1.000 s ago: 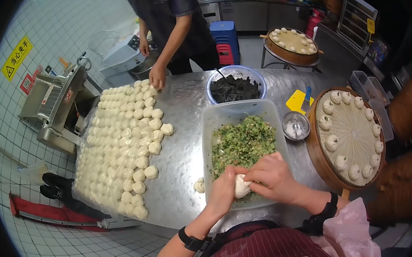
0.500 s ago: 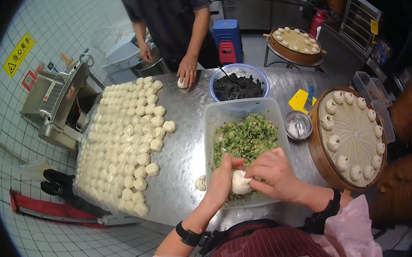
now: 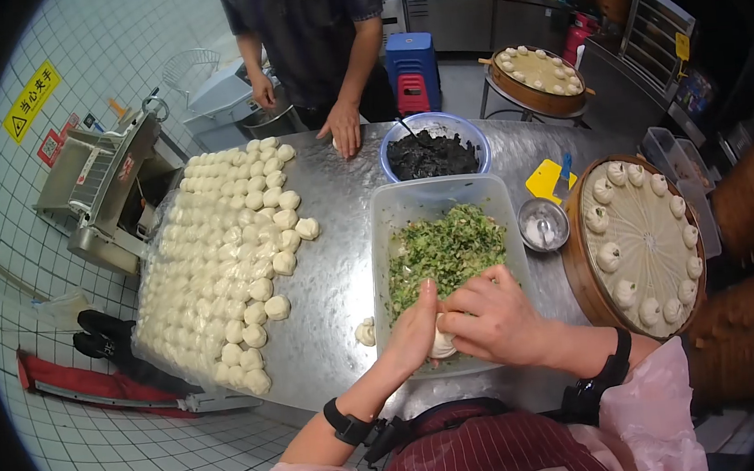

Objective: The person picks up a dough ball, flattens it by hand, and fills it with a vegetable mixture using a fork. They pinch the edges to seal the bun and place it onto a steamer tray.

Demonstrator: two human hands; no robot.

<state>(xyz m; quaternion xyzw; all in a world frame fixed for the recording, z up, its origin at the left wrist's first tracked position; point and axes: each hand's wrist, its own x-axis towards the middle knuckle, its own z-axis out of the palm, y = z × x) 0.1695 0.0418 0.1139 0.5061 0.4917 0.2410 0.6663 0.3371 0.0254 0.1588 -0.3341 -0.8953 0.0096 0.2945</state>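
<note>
A white pleated bun [image 3: 442, 346] is held between my two hands over the near part of a clear plastic tub [image 3: 381, 262]. My left hand [image 3: 416, 326] cups the bun's left side, thumb along its top. My right hand [image 3: 495, 319] has its fingers bunched on the bun's upper edge, covering much of it. Beneath and beyond them, chopped green filling [image 3: 450, 245] lies in the tub. A small piece of dough [image 3: 366, 331] rests on the steel table [image 3: 332, 280], left of the tub.
Many dough balls [image 3: 277, 308], partly under plastic film, cover the table's left side. A bowl of dark filling [image 3: 433, 154] stands behind the tub. At right are a metal bowl [image 3: 544, 224], a yellow scraper [image 3: 545, 182] and a bamboo steamer [image 3: 579, 285] of buns. Across the table, a co-worker's hand [image 3: 345, 129] presses down.
My right hand's fingers have drawn closer to my left thumb, hiding more of the bun's top. The co-worker's hand has flattened over the dough on the table.
</note>
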